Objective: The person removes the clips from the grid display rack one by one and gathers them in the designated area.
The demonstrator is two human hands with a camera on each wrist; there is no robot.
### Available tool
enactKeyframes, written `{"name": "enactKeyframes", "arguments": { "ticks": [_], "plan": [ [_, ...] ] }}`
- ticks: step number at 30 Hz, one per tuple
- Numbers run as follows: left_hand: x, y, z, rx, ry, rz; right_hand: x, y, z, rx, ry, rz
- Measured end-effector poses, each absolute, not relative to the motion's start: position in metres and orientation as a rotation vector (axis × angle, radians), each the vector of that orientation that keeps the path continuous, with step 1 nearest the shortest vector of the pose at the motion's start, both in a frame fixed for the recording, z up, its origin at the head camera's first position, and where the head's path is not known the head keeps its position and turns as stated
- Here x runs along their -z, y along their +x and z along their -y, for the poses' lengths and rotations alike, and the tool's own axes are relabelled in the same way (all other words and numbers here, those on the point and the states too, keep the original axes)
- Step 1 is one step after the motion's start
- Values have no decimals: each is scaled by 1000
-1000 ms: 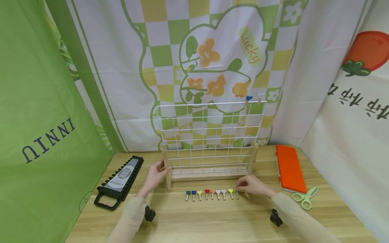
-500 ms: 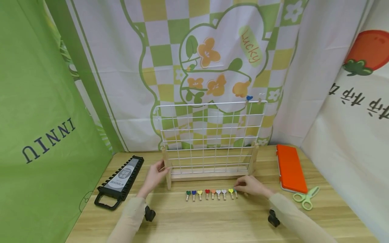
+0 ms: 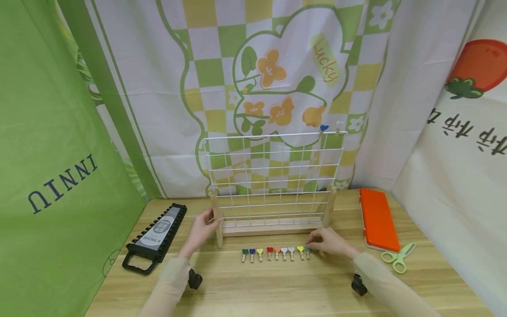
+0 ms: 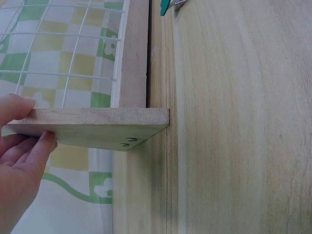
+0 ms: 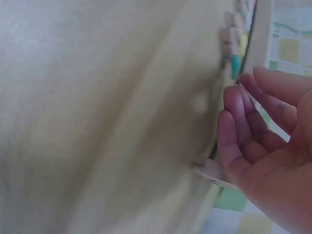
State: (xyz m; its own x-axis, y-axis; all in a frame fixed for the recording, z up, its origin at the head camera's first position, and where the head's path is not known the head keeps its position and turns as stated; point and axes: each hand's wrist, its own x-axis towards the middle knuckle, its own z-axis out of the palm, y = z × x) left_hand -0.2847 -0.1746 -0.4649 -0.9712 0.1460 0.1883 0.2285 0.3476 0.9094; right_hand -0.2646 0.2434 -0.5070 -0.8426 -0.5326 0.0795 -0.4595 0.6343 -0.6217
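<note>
A white wire grid rack (image 3: 273,194) stands on a wooden base. My left hand (image 3: 203,226) grips its left wooden upright (image 4: 92,117), thumb on one face and fingers on the other. Before the rack lies a row of small wooden clothespins with hearts, from dark green (image 3: 245,252) through red (image 3: 270,250) to yellow (image 3: 300,249). At the right end is a teal-heart clothespin (image 3: 308,250), with the curled fingertips of my right hand (image 3: 328,241) right at its heart. I cannot tell whether they pinch it. A blue-heart clothespin (image 3: 324,128) and a pale one (image 3: 338,130) sit on the rack's top wire.
A black multi-slot holder with a handle (image 3: 159,235) lies at the left. On the right are an orange flat case (image 3: 379,220) and pale green scissors (image 3: 399,258). Printed curtains (image 3: 158,88) surround the wooden table (image 3: 253,295) at the back and sides.
The teal-heart clothespin has shifted slightly left toward the yellow one, and more of its heart shows now. My right hand has moved only slightly; the left hand stays on the upright.
</note>
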Motion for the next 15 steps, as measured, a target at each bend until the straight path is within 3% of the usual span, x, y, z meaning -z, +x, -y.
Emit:
{"name": "enactKeyframes", "arguments": {
  "ticks": [6, 15],
  "plan": [
    [479, -294, 175, 1712, -328, 2507, 462, -261, -246, 949, -962, -2852],
    [500, -307, 180, 1743, -316, 2475, 337, -259, -248, 1026, -1240, -3232]
  ]
}}
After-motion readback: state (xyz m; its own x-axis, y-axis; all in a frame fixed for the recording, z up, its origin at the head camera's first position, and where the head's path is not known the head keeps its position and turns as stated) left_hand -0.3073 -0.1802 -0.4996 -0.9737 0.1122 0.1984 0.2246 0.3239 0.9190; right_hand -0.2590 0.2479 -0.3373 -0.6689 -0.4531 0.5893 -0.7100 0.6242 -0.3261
